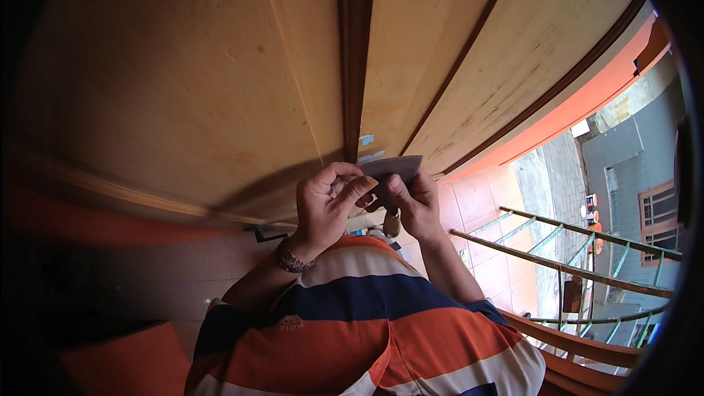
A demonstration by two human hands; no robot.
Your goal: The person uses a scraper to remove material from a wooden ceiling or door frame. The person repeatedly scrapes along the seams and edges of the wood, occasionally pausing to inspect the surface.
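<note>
A grey sheet (pixel 400 167), looking like a piece of sandpaper, is held between my two hands in front of my chest. My right hand (pixel 418 209) is closed on it, thumb pressed against its near face. At the sheet's left edge, the thumb and fingers of my left hand (pixel 326 198) pinch together; my fingers hide part of that edge. A braided bracelet (pixel 292 258) circles my left wrist. Just beyond my hands stands a pale wooden door (pixel 198 66) with dark upright strips, and pale blue patches (pixel 367 140) mark it near the sheet.
Tiled floor (pixel 469 202) stretches below and to the right. A green metal ladder (pixel 565 249) leans across the right side. Several paint cans (pixel 592 216) stand farther off, near a window (pixel 658 213). A dark door handle (pixel 265 235) juts out left of my wrist.
</note>
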